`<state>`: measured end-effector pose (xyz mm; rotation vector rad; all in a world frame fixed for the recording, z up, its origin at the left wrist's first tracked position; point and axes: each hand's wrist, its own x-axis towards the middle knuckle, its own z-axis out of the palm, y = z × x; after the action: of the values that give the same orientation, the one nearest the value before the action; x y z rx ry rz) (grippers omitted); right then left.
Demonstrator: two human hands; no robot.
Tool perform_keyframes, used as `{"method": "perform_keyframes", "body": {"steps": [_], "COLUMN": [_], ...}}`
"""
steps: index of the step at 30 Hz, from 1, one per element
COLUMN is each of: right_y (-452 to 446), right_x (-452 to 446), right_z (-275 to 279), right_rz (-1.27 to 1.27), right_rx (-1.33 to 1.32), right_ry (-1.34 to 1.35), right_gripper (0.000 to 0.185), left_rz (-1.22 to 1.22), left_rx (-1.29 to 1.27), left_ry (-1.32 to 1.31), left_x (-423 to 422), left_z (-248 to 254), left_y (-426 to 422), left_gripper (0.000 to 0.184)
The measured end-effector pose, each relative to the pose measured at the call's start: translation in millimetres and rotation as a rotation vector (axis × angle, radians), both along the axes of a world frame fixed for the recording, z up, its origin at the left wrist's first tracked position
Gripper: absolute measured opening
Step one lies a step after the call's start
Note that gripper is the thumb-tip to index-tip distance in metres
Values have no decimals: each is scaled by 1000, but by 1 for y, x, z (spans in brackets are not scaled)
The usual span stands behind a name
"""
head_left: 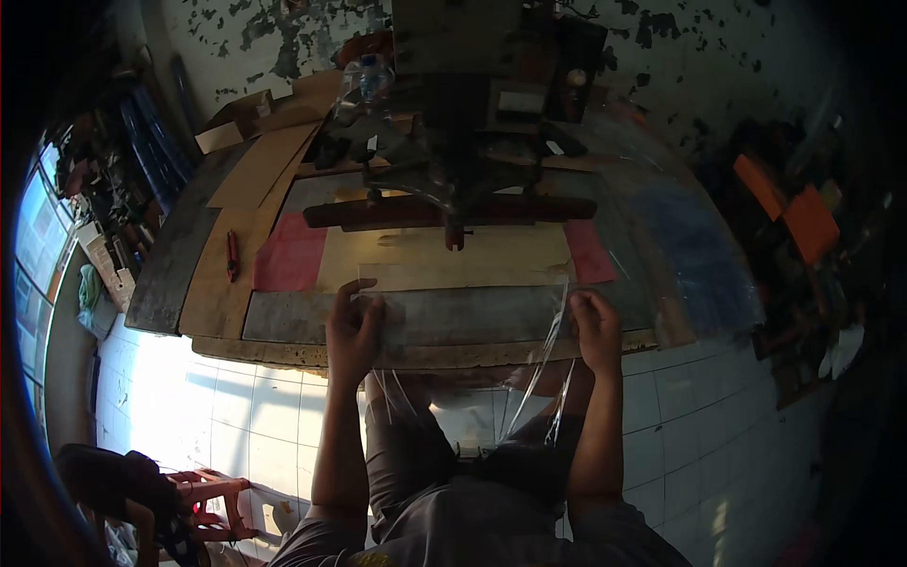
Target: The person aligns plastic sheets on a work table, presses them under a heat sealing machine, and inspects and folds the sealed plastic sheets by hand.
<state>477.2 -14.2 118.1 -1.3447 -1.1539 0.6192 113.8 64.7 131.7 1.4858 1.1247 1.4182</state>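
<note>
A sheet of clear plastic (463, 326) stretches between my two hands above the front edge of the workbench, its lower part hanging over my lap. My left hand (355, 326) pinches its left edge, with the index finger curled over the top. On the other side, my right hand (595, 326) grips the right edge between thumb and fingers. Just beyond the sheet lies a yellow sheet (435, 260) on the bench, with a red piece (291, 253) at its left and another red piece (589, 250) at its right. Over them stands a dark machine with a long horizontal bar (378, 215).
A red cutter (232, 255) lies on the wooden bench (213, 298) at the left. Cardboard pieces (265, 165) and a plastic bottle (370, 77) are behind. Blue plastic (694, 250) covers the bench's right side. A red stool (213, 496) stands at lower left.
</note>
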Motion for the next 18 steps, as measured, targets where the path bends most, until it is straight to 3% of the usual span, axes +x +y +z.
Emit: {"method": "perform_keyframes", "body": {"steps": [18], "right_y": [0], "right_x": [-1], "right_z": [2], "right_rz": [35], "right_rx": [9], "right_ry": [6], "right_gripper": [19], "left_rz": [-52], "left_rx": [-12], "left_ry": [-53], "left_x": [1], "left_z": [4], "left_y": [-3], "left_gripper": [30]}}
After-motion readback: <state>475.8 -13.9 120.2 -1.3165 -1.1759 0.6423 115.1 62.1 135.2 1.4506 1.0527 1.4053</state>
